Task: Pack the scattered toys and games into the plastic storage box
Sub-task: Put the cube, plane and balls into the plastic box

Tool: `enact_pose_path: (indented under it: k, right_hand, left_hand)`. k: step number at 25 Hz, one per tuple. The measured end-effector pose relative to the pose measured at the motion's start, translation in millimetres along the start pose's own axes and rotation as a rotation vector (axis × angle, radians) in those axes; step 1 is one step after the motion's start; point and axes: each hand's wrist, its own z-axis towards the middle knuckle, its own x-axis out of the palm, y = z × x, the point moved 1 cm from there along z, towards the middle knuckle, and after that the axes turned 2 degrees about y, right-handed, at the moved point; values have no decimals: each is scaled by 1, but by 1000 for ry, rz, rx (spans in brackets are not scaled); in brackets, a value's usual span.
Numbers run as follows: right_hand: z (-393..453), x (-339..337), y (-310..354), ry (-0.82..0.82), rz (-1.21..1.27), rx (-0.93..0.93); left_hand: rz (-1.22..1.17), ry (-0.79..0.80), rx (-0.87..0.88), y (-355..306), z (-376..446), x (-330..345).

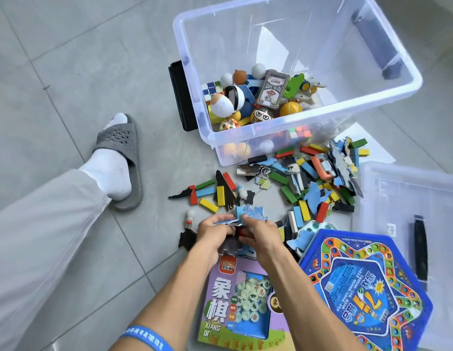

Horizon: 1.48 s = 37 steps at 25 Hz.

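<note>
Two hands low over the floor, close together: left hand and right hand, fingers of both curled narrow around a small stack of blue puzzle pieces, thumbs on top, a dark red bit just visible beneath the palms. Blue wristband on the left forearm. Straight ahead, clear plastic storage box, open, lower end already heaped with toys: card deck, yellow ball, egg-shaped figure, cube puzzle against the left wall, white balls near the back of the heap. Far half of the box bare. Just outside the near wall, a thick scatter of coloured wooden blocks mixed with more puzzle shapes, spreading toward the right. A smaller cluster of blocks a little left of that, beside black card shapes. Small white skittle lying on the tiles near the left hand. Under the forearms, purple Xiangqi box, flat on the floor; touching its right side, blue hexagonal board game. Box lid lying at the right edge, partly under that hexagon. Off to the left, grey trouser leg, white sock and grey slipper planted on the tiles.
</note>
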Motion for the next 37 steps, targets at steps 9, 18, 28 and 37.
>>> enact_pose_path:
  k: [9,18,28,37]
  right_hand:
    - [-53,-16,27,196,109,-36]
    - [-174,7,224,293,379,-408]
    - [-150,-72,159,45,174,-291]
    - [-51,-129,80,-392,-731,-440]
  left_hand:
    - [-142,156,33,-13,-50,-7]
    - [-450,534,353,-214,-181,22]
    - [-306,162,319,-124,-167,-10]
    - [757,-133,411,-51,-57,24]
